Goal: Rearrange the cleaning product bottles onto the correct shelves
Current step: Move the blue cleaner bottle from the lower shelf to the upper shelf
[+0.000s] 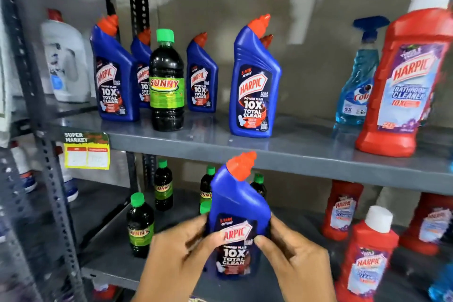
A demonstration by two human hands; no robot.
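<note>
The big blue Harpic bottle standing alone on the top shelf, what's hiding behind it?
Behind that blue Harpic bottle, another orange cap peeks out beside its neck, so a second bottle stands there. Its body and label are covered.

Blue plastic angled-neck bottles point(253, 86) with orange-red caps; dark round bottle point(166, 81) with green cap, green-yellow label; red flat-sided bottle point(402, 86) with white cap; translucent blue spray bottle point(355, 86); grey metal shelf point(294, 152).

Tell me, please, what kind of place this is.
Most likely a supermarket aisle for cleaning products. A yellow price tag reading "Super Market" hangs on the grey metal shelf, and several identical blue bottles stand in rows with their labels facing out.
</note>
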